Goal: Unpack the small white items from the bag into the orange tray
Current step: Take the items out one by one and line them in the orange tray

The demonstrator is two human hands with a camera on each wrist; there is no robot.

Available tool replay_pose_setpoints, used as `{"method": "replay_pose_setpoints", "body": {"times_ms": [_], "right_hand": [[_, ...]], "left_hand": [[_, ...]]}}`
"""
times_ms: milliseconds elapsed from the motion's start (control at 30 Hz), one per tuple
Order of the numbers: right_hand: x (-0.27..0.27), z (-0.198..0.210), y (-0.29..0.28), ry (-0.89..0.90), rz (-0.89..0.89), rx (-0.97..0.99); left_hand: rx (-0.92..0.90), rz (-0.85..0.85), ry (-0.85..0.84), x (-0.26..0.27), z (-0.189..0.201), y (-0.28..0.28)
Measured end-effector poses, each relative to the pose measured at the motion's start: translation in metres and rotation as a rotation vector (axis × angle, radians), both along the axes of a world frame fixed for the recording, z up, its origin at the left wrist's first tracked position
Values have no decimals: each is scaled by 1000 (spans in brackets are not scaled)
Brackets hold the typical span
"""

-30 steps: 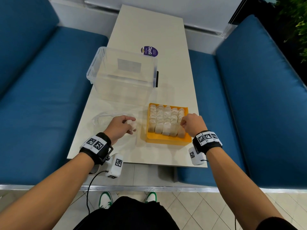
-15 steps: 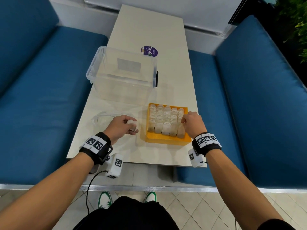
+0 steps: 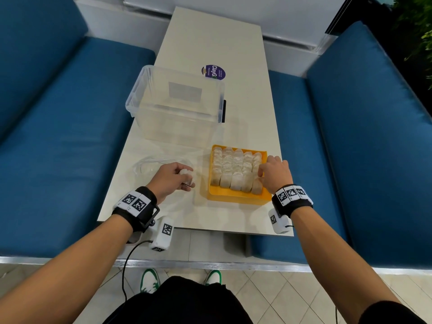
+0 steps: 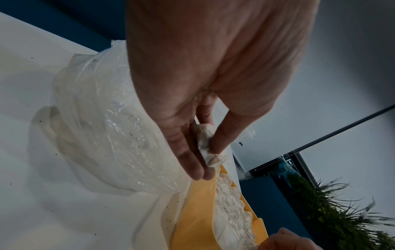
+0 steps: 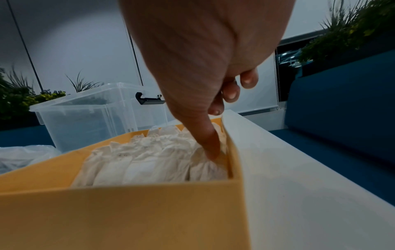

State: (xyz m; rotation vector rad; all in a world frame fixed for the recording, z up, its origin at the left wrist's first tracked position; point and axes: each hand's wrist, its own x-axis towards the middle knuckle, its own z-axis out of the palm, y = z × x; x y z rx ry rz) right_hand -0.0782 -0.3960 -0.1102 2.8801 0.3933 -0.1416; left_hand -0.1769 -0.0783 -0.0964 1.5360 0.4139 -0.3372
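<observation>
Head view: the right hand (image 3: 275,174) has crept a little farther along the right wall of the orange tray (image 3: 236,197) than it was a moment ago, and its thumb now pokes down between that wall and the last row of small white packets (image 3: 233,169). Its other fingers (image 5: 230,94) are curled up and hold nothing. The left hand (image 3: 171,177) has hardly moved. It sits just left of the tray, and its fingers pinch one more white packet (image 4: 206,135) over the see-through bag (image 4: 102,121), which lies flat and looks nearly empty. I think the right hand is making a gap so this packet can go in. The tray looks almost full, so the job seems close to done. The tray sits near the front right corner of the desk (image 3: 217,33), close to the right edge, so there is not much room on that side. A big clear box (image 3: 174,106) stands behind the tray and bag, toward the middle of the desk. The short way from the left hand to the tray has nothing in it.
</observation>
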Motion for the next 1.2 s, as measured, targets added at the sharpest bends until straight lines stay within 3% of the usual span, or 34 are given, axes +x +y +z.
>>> {"method": "replay_pose_setpoints", "body": {"times_ms": [333,467,567,667,967,1200], "right_hand": [[-4,9,-1,-24,-39,109],[-10,27,18,13,-26,470],[-20,38,55,178,41,740],[-31,48,89,340,72,865],[-31,51,120,385,148,1012],[-29,48,127,284,139,1009]], "left_hand": [[121,0,8,1,-5,4],[20,39,-3,2,-2,-1],[-55,47,-37,4,1,-6],[-101,40,-56,6,4,-11],[-200,4,-56,1,13,-9],[-118,-51,-90,-1,7,-6]]}}
